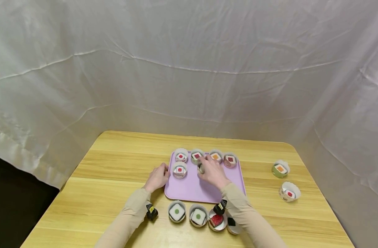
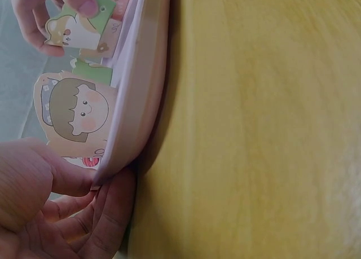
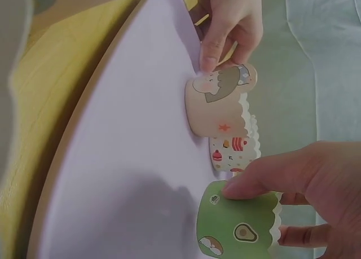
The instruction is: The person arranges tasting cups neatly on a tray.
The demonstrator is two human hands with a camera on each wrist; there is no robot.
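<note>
A lilac tray [image 1: 189,188] lies on the wooden table. My left hand [image 1: 158,176] grips its left edge, with the thumb over the rim and the fingers below it in the left wrist view. On the tray, my right hand [image 1: 213,171] pinches a green paper cup [image 3: 240,222] with an avocado print, thumb on the near side. Beside my left fingers stands a pink cup [image 2: 84,109] with a cartoon face. Behind it is a cup [image 1: 181,156] with a red-centred piece. More cups line the tray's back, among them a pink cup [image 1: 230,160] at the right corner.
In front of the tray stand two cups with green-dotted white squares, the left cup [image 1: 177,212] and its neighbour [image 1: 198,216]. A cup with a red piece [image 1: 217,220] and another cup [image 1: 233,226] are partly behind my right arm. A green cup [image 1: 280,169] and white cup [image 1: 289,192] stand far right.
</note>
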